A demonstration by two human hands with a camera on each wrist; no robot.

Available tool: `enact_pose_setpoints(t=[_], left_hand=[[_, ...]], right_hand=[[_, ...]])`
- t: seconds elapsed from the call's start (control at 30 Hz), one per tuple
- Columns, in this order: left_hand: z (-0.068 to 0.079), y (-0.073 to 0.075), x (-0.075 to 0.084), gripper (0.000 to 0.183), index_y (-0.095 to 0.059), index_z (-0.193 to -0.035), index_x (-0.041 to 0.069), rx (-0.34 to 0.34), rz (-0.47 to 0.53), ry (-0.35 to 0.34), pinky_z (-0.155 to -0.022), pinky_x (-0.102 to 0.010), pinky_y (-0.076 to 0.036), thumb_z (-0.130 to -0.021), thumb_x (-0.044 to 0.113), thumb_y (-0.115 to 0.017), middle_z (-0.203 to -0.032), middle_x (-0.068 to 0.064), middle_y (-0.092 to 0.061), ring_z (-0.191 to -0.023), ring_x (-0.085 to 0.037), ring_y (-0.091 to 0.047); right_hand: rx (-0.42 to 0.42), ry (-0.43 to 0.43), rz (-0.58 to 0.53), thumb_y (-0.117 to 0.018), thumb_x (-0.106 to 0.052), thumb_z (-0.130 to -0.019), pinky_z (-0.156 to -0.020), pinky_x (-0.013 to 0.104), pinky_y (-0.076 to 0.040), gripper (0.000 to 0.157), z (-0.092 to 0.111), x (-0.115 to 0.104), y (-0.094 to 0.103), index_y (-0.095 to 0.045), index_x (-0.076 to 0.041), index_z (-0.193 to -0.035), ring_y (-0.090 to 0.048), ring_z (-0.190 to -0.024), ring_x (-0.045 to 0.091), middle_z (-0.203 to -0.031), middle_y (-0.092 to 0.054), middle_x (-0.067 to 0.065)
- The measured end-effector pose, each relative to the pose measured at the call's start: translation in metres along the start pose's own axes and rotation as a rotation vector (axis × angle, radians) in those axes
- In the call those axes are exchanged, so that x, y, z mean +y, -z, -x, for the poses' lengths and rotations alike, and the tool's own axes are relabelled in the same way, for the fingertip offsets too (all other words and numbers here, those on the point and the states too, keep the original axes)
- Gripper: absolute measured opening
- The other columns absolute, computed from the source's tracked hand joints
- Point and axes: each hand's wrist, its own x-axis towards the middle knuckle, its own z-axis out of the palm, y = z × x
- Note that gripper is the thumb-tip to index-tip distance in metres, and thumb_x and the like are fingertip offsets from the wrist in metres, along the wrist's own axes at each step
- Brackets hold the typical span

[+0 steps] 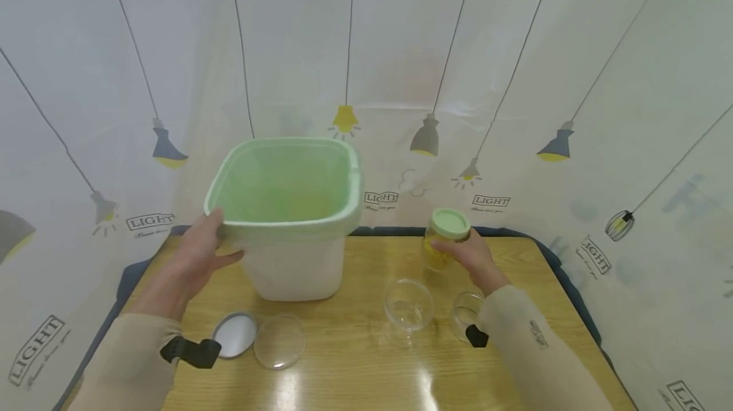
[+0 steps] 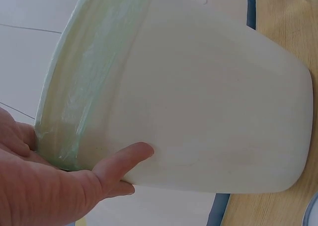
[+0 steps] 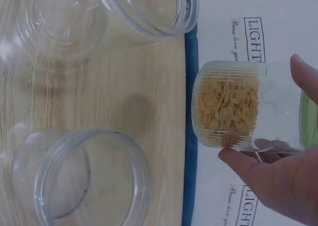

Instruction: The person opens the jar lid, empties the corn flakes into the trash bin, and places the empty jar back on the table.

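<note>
- Currently, left hand [image 1: 195,258] grips green-rimmed bin [image 1: 294,268]; right hand [image 1: 474,257] clasps lidded flake jar [image 1: 448,225].
- Apparently a moving step; next move likely calls for steady grips.

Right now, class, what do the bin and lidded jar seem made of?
Bin: likely matte plastic, looking smooth and dull; wrinkled green rim covering suggests film. Jar: clear, glossy, ribbed glass or plastic, flakes showing through. Lid: probably plastic, opaque and dull.

Left sleeve [image 1: 128,360] and right sleeve [image 1: 529,347] are showing pale beige, right one bearing small dark marking [image 1: 538,334]. Black strap [image 1: 191,352] is projecting left, smaller black piece [image 1: 476,336] right.
</note>
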Motion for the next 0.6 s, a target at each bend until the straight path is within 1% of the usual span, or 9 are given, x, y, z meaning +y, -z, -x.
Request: enact_pose_setpoints(t=[0.1, 0.33, 0.5, 0.6], left_hand=[[0.000, 0.000, 0.000, 0.063, -0.014, -0.156, 0.011, -0.003, -0.004, 0.001, -0.111, -0.065, -0.033, -0.105, 0.047, -0.020, -0.163, -0.018, -0.006, -0.150, -0.042, -0.007], [0.000, 0.000, 0.000, 0.062, -0.016, -0.155, 0.009, 0.003, -0.009, 0.005, -0.111, -0.064, -0.034, -0.105, 0.045, -0.020, -0.163, -0.019, -0.006, -0.149, -0.042, -0.008], [-0.002, 0.000, -0.001, 0.063, -0.015, -0.155, 0.011, -0.005, -0.029, -0.001, -0.110, -0.065, -0.034, -0.105, 0.047, -0.019, -0.163, -0.018, -0.006, -0.150, -0.042, -0.007], [-0.002, 0.000, -0.001, 0.063, -0.015, -0.156, 0.011, -0.010, -0.032, -0.004, -0.110, -0.066, -0.034, -0.105, 0.048, -0.019, -0.163, -0.018, -0.005, -0.150, -0.043, -0.006]], right_hand=[[-0.014, 0.037, -0.012, -0.080, -0.041, -0.079, -0.114, 0.058, -0.034, 0.088, 0.002, -0.003, 0.000, -0.032, -0.017, -0.149, -0.037, -0.140, 0.034, -0.151, -0.041, 0.009], [-0.046, 0.084, -0.022, -0.081, -0.043, -0.077, -0.117, 0.059, -0.029, 0.088, 0.013, -0.016, 0.000, -0.036, -0.016, -0.148, -0.035, -0.142, 0.033, -0.151, -0.042, 0.009], [-0.080, 0.159, -0.052, -0.082, -0.039, -0.077, -0.117, 0.058, -0.030, 0.083, 0.022, -0.023, -0.004, -0.040, -0.018, -0.145, -0.039, -0.140, 0.030, -0.147, -0.047, 0.008], [-0.106, 0.198, -0.070, -0.082, -0.036, -0.077, -0.118, 0.058, -0.028, 0.082, 0.028, -0.028, -0.007, -0.039, -0.019, -0.145, -0.037, -0.141, 0.030, -0.148, -0.046, 0.007]])
